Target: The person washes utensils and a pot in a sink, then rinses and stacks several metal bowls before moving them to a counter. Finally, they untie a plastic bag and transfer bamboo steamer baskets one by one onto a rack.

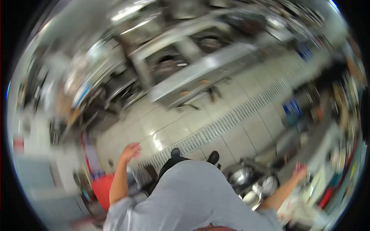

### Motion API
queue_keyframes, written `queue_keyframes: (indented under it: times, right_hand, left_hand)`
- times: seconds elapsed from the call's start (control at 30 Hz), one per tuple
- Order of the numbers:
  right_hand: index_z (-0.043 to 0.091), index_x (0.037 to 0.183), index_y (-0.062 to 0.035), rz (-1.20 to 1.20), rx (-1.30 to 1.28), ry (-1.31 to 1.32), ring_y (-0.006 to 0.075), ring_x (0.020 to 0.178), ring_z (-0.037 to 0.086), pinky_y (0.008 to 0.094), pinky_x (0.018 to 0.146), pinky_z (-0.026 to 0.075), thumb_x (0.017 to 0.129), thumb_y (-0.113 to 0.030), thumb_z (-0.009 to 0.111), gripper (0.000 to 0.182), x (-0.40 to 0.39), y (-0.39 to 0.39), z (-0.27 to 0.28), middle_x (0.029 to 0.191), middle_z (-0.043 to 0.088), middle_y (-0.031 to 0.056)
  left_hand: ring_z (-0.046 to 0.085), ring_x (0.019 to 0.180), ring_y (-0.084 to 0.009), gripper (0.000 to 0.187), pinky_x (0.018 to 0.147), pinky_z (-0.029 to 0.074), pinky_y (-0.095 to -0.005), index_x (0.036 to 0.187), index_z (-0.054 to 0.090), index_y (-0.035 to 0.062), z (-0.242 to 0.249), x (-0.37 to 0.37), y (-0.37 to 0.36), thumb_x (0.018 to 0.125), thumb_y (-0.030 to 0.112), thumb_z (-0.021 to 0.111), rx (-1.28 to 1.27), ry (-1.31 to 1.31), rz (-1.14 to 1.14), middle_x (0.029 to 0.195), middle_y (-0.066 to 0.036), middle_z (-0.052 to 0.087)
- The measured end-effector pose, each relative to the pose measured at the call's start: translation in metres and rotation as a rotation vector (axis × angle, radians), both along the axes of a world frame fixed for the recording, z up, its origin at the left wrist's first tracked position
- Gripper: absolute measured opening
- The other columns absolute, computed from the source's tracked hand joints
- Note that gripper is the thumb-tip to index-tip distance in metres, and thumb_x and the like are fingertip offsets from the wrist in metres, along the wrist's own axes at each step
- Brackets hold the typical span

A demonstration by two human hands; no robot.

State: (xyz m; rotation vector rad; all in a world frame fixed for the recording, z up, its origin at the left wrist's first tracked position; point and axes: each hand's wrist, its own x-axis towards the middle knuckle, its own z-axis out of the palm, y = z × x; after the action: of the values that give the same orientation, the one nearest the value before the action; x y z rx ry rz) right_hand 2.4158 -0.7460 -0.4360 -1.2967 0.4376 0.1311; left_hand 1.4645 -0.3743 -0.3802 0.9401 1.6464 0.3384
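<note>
Head view, badly blurred: our left hand (131, 151) hangs free above the tiled floor (239, 127), fingers loose, grasping nothing. Our right hand (300, 171) reaches beside steel bowls (252, 184) near a cluttered counter (327, 177); we cannot tell its grip.

Steel bowls (246, 181) stacked, near right hand (300, 170)

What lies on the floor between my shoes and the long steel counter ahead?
In the head view, pale floor tiles and a drain grate strip run between the shoes and the steel counter.
</note>
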Motion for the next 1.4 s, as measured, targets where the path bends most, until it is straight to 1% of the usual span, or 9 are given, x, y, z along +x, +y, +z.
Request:
queue_keyframes:
  times: [0.2,0.3,0.43,0.5,0.8,1.0,1.2,1.33,1.4]
  right_hand:
    - [0.071,0.117,-0.008,1.453,0.318,0.115,0.0258,0.101,0.069,0.0394,0.084,0.055,0.099,-0.031,0.064,0.031,-0.297,0.269,0.111,0.122,0.071,0.0116]
    - [0.075,0.092,-0.0027,1.972,-0.808,-0.952,0.0218,0.081,0.07,0.0321,0.074,0.054,0.092,-0.009,0.059,0.017,-0.373,0.328,-0.052,0.088,0.076,0.0081]
    - [0.077,0.106,-0.0106,2.153,-1.122,0.254,0.0222,0.082,0.072,0.0348,0.072,0.053,0.092,-0.009,0.048,0.032,-0.488,0.354,-0.139,0.087,0.075,0.0124]
    - [0.073,0.12,-0.0191,3.143,-1.13,-2.024,0.0244,0.086,0.072,0.0406,0.072,0.054,0.1,-0.021,0.044,0.035,-0.512,0.379,-0.196,0.088,0.074,0.0106]
    - [0.072,0.085,-0.005,2.587,-1.257,-0.535,0.0207,0.064,0.063,0.0367,0.057,0.05,0.09,-0.017,0.063,0.016,-0.757,0.519,-0.167,0.076,0.068,0.0107]
    - [0.072,0.094,-0.004,2.455,-1.086,-0.324,0.0178,0.068,0.063,0.0332,0.058,0.05,0.086,-0.02,0.073,0.018,-0.938,0.661,-0.166,0.081,0.067,0.0052]
    - [0.074,0.09,-0.0026,2.958,-1.099,-0.826,0.018,0.067,0.062,0.0355,0.059,0.05,0.088,-0.029,0.075,0.026,-1.203,0.772,-0.156,0.075,0.068,0.0054]
    - [0.076,0.095,0.0013,3.064,-0.481,-1.441,0.0257,0.085,0.071,0.0401,0.077,0.055,0.087,-0.036,0.073,0.038,-1.425,0.79,-0.078,0.093,0.075,0.0187]
    - [0.076,0.087,-0.003,3.133,-0.245,-1.207,0.0177,0.07,0.064,0.0403,0.066,0.05,0.09,-0.034,0.074,0.031,-1.528,0.776,-0.055,0.076,0.071,0.0109]
  left_hand:
    - [0.066,0.07,-0.0179,0.047,0.057,0.057,-0.0352,0.118,0.067,0.0001,-0.095,-0.142,-0.124,0.095,0.041,0.068,-0.311,0.189,0.187,0.092,-0.009,0.068]
    - [0.066,0.068,-0.0177,0.048,0.056,0.058,-0.0346,0.116,0.067,-0.0002,-0.111,-0.176,-0.176,0.094,0.042,0.069,-0.228,0.123,0.423,0.086,-0.007,0.067]
    - [0.066,0.068,-0.0158,0.055,0.056,0.055,-0.0298,0.131,0.062,-0.0033,-0.1,-0.208,-0.205,0.093,0.036,0.072,-0.006,0.092,0.621,0.093,-0.009,0.071]
    - [0.065,0.067,-0.014,0.059,0.055,0.051,-0.0268,0.135,0.059,-0.0053,-0.104,-0.228,-0.219,0.093,0.034,0.073,0.114,0.029,0.761,0.095,-0.011,0.072]
    - [0.06,0.06,-0.0121,0.062,0.053,0.048,-0.0284,0.14,0.053,-0.0059,-0.084,-0.329,-0.202,0.093,0.028,0.074,0.22,0.064,0.952,0.08,-0.007,0.068]
    - [0.064,0.078,-0.0129,0.074,0.067,0.053,-0.0283,0.153,0.037,-0.0053,-0.055,-0.432,-0.092,0.095,0.027,0.072,0.368,0.22,0.826,0.1,-0.012,0.07]
    - [0.071,0.091,-0.0235,0.07,0.084,0.055,-0.035,0.147,0.047,-0.0018,0.023,-0.505,-0.024,0.093,0.035,0.073,0.392,0.217,0.912,0.102,-0.016,0.074]
    - [0.068,0.084,-0.0155,0.07,0.077,0.055,-0.0301,0.148,0.044,-0.0068,-0.005,-0.568,-0.032,0.094,0.026,0.073,0.398,0.127,1.13,0.097,-0.012,0.072]
    - [0.067,0.083,-0.0143,0.071,0.075,0.055,-0.0289,0.15,0.041,-0.007,-0.002,-0.603,-0.039,0.094,0.024,0.073,0.38,0.062,1.248,0.096,-0.011,0.071]
